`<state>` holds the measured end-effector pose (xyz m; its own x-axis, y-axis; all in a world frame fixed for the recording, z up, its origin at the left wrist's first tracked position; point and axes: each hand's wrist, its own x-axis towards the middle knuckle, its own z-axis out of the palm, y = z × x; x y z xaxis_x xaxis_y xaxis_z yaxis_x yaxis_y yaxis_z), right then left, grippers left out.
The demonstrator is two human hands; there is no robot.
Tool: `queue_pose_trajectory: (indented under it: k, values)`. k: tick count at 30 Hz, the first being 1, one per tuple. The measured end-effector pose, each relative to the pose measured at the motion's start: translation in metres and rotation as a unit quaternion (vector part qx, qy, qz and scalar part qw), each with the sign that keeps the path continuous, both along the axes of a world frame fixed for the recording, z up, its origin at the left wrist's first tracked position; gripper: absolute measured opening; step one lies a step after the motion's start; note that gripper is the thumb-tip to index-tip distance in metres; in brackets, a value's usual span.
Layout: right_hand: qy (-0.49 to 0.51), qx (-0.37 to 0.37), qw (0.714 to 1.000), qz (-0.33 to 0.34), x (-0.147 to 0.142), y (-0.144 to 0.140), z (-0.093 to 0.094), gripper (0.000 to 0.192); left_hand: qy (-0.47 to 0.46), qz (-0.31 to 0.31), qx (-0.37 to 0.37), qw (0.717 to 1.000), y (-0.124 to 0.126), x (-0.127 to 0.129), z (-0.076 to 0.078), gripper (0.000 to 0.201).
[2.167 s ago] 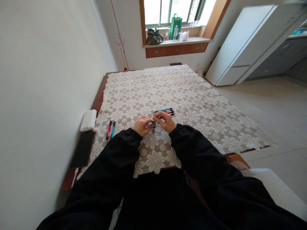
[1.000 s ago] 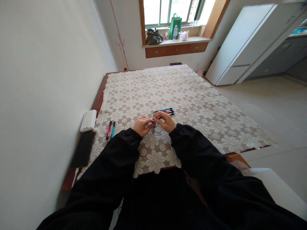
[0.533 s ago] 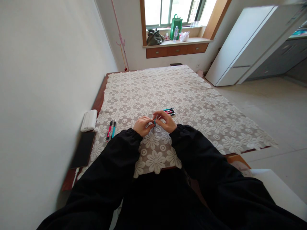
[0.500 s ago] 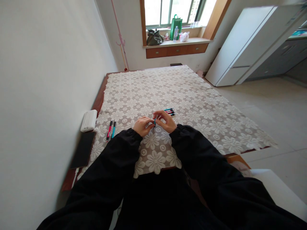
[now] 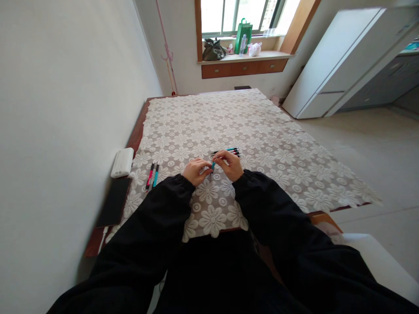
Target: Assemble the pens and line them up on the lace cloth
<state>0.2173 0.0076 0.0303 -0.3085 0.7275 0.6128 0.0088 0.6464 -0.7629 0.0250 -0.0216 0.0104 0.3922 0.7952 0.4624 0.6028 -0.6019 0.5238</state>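
Both hands meet just below the frame's centre: left hand [image 5: 195,171] and right hand [image 5: 231,164] pinch a teal pen [image 5: 213,165] between fingertips, above the lace tablecloth [image 5: 262,131]. Keeping the two halves in line and gripping lightly should stop small parts slipping.

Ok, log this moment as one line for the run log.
left hand: holds teal pen | right hand: holds same pen | pen pile: behind hands | two pens: left, on tablecloth
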Motion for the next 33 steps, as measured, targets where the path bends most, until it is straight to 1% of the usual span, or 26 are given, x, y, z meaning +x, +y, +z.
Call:
queue_pose_trajectory:
  k: [7,11,14,16,19,22,27,31,33]
  values:
    - [-0.002,-0.025,0.999,0.020,-0.001,0.000,-0.004,0.019,-0.004,0.005,0.006,1.000,0.001,0.000,-0.003,0.013]
    - [0.018,-0.054,0.997,0.055,-0.002,0.000,-0.007,0.018,-0.016,0.022,0.012,1.000,0.002,0.000,-0.006,0.015]
    - [0.015,-0.089,0.993,0.069,-0.003,-0.002,-0.007,0.021,-0.019,0.030,0.005,0.999,0.002,-0.001,-0.007,0.016]
    - [0.027,-0.124,0.988,0.093,-0.004,-0.003,-0.006,0.023,-0.016,0.034,-0.003,0.999,0.002,-0.001,-0.007,0.017]
    - [0.064,-0.169,0.972,0.150,-0.007,-0.005,-0.005,0.026,-0.003,0.042,-0.012,0.999,0.002,-0.001,-0.006,0.019]
    - [0.090,-0.183,0.961,0.185,-0.010,-0.006,-0.003,0.028,0.007,0.041,-0.013,0.999,0.002,-0.002,-0.005,0.021]
    - [0.088,-0.193,0.960,0.182,-0.009,-0.004,-0.001,0.031,0.012,0.039,-0.017,0.999,0.000,0.000,-0.002,0.020]
    - [0.109,-0.209,0.956,0.175,-0.006,0.002,0.000,0.033,0.016,0.056,-0.024,0.998,0.000,0.000,0.002,0.022]
    - [0.129,-0.229,0.951,0.161,-0.003,0.006,0.000,0.036,0.036,0.073,-0.026,0.996,0.001,-0.002,0.002,0.022]
